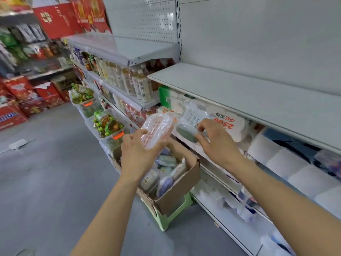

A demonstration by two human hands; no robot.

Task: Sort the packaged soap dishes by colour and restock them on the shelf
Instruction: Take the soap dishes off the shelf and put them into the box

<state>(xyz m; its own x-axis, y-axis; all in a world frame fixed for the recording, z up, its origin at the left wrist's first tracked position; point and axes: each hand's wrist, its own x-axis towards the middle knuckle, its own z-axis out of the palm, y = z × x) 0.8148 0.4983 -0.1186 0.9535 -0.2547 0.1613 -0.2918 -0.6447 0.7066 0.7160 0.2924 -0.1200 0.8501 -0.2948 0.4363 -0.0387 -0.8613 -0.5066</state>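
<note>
My left hand [137, 150] grips a pink soap dish [158, 129] wrapped in clear plastic, held up in front of the shelf unit. My right hand [215, 139] pinches a green and white packaged soap dish [191, 124] just to the right of the pink one. Both packs hang above an open cardboard box [177, 189] that holds several more wrapped soap dishes in green and purple [164, 174]. The bare white shelf [230, 87] runs above and to the right of my hands.
The box sits on a green plastic stool [166, 218] on the grey floor. Toilet-paper packs [287, 163] fill the shelf below the bare one. Drink bottles [136, 84] line shelves to the left, with clear snack tubs [108, 126] beneath. Red cartons stand far left.
</note>
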